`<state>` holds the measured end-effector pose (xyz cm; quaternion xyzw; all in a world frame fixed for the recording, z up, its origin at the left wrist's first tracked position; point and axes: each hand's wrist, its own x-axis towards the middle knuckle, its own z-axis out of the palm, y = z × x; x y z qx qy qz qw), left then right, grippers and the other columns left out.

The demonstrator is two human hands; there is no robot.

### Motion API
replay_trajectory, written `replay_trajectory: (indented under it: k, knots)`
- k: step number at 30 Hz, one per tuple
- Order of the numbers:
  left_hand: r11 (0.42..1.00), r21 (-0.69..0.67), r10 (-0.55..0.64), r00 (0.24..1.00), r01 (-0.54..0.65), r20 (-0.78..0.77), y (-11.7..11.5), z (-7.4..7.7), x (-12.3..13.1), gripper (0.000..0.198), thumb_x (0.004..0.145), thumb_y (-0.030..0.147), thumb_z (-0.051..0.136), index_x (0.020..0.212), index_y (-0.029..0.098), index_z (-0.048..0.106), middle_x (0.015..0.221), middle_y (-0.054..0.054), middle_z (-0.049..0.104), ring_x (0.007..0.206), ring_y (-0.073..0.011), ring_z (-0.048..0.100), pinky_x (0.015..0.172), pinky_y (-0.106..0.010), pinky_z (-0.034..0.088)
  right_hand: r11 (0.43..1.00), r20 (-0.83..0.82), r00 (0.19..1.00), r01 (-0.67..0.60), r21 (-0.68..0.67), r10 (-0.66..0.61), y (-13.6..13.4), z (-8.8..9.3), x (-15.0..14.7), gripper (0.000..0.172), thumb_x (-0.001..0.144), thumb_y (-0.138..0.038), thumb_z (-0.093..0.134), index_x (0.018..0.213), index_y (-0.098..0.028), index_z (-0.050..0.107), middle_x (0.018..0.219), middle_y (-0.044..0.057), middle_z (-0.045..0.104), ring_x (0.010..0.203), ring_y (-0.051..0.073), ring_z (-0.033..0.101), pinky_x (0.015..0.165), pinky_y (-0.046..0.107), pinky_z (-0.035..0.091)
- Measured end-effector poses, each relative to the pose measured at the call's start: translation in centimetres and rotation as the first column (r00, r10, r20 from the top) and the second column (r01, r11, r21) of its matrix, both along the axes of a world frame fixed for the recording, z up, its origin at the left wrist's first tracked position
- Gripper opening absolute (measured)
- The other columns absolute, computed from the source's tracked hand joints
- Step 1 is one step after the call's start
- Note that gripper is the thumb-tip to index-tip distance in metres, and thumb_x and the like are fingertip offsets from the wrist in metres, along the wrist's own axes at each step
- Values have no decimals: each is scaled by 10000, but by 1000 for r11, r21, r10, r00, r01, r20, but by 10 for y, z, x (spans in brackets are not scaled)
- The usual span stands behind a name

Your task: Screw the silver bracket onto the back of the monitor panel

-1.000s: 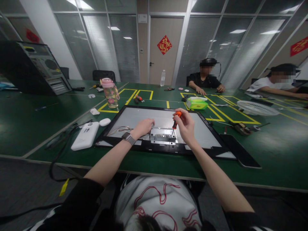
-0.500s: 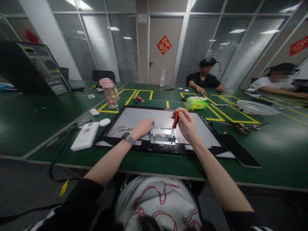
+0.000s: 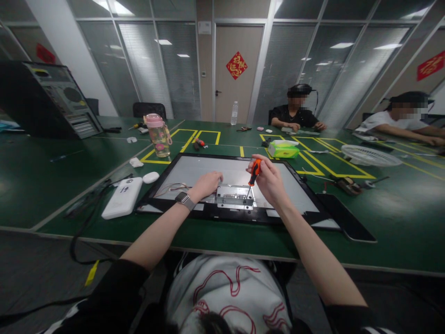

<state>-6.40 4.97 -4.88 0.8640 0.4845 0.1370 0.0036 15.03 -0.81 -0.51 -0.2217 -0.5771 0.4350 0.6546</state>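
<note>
A flat display panel [image 3: 174,178] with a black frame lies on the table before me. Near its front edge sits a silver metal bracket [image 3: 229,200]. My right hand [image 3: 269,178] grips an orange-and-black screwdriver [image 3: 255,172] by its handle. The shaft slants down, its tip at the bracket's right part; I cannot make out a screw there. At the bracket's left end, my left hand [image 3: 206,184] is closed with bent fingers against it, the thumb hidden. Thin wires [image 3: 179,186] lie on the panel left of that hand.
Left of the panel are a white power bank [image 3: 123,198], a white oval case [image 3: 150,177] and a pink-lidded bottle [image 3: 158,137]. Behind it sits a green tissue pack [image 3: 283,149]. A black phone-like slab [image 3: 347,218] touches its right side. Two people sit across the table.
The screwdriver's handle has turned a little in my right hand. My left hand and the bracket stay put. The far person in black has moved their hands.
</note>
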Motion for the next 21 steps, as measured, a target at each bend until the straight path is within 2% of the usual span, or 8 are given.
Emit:
replay_trajectory:
  k: [3,6,11,13,17,21]
  knots:
    - [1000,-2,-3,1000,3,1,0,0,0,312,925,132,369,1064,168,647,1051,-100,681,948,-227,647,835,-321,491,999,53,998,37,40,-39,-1,0,1,245,918,-384,522,1078,-260,662,862,26,645,789,162,615,770,340,511]
    - [1000,1,-6,1000,6,7,0,-1,-1,312,925,131,371,1067,169,646,1065,-100,680,958,-229,647,843,-323,490,982,161,973,151,111,-168,-1,-1,1,254,914,-363,536,1115,-265,654,904,33,660,854,180,623,822,366,499]
    - [1000,-4,2,1000,-2,9,1,-2,-1,309,926,139,375,1064,177,648,1047,-95,684,944,-229,649,831,-325,494,899,199,894,342,273,-401,-2,-3,-1,157,808,-272,684,965,-275,684,876,9,582,783,158,564,768,334,476]
    - [1000,-8,4,1000,-4,7,1,-2,0,308,925,136,378,1065,176,650,1052,-97,684,946,-225,648,832,-320,493,861,219,858,382,334,-466,-4,-3,-1,154,827,-268,660,978,-276,685,886,16,575,827,171,556,804,348,464]
    - [1000,-1,5,1000,-5,4,1,-1,0,315,926,129,374,1073,173,649,1059,-99,682,960,-225,644,846,-322,490,863,293,832,366,348,-471,-7,-3,-1,263,949,-276,464,1135,-275,651,944,42,622,916,191,585,864,388,451]
    - [1000,11,-5,1000,5,10,0,-1,-1,312,925,130,374,1064,177,650,1051,-96,685,953,-226,644,846,-326,492,852,242,840,392,348,-486,-8,-2,-2,187,895,-273,568,1045,-264,680,936,35,630,887,185,587,828,360,463]
